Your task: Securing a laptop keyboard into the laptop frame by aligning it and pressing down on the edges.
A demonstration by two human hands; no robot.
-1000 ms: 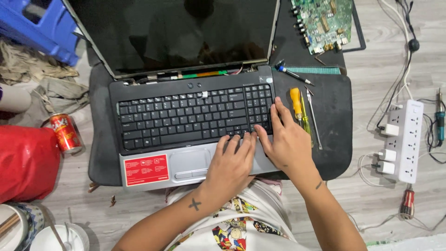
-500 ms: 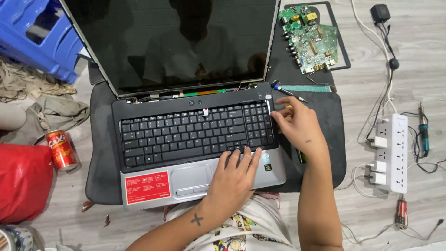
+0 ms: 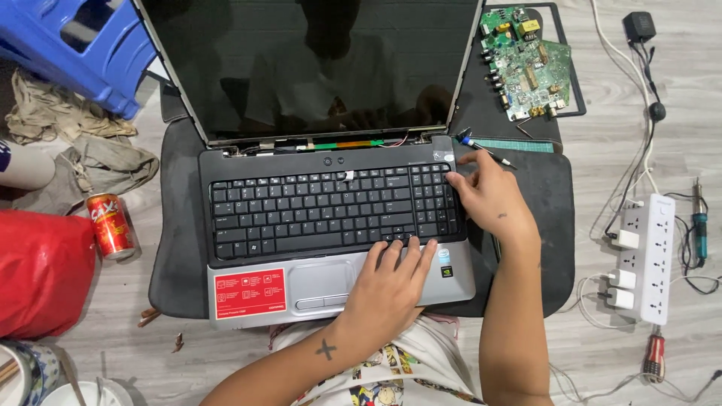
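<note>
On the dark mat: the laptop (image 3: 331,218) lies open on the floor, its black screen tilted back and away from the person, its base close to the person's lap.
Long axis: the laptop's base runs left to right across the view; the keyboard (image 3: 331,210) follows the same line.
Right hand: the right hand (image 3: 489,197) rests at the far right end of the keyboard, its fingers (image 3: 460,180) spread and slightly curled, touching the right edge of the keys and the casing corner; it grasps nothing.
Left hand: the left hand (image 3: 391,282) lies flat on the silver palm rest, just right of the touchpad (image 3: 322,282), fingers loose and stretched so the tips reach the bottom row of keys; it grips nothing.
Nearer hand: the right one is nearer the laptop's upper right corner and hinge; the left one is nearer the front edge.
Direction: from the right fingertips the keyboard stretches away to the left; the hinge lies just beyond them.
Beside the right hand: a thin pen-like tool (image 3: 481,147) lies on the mat just above the fingertips, apart from them.
Farther out: a green circuit board (image 3: 526,64) sits beyond the tool, a white power strip (image 3: 647,256) lies to the right on the floor, a red can (image 3: 110,225) stands to the left, and a blue stool (image 3: 83,45) is at the upper left.
</note>
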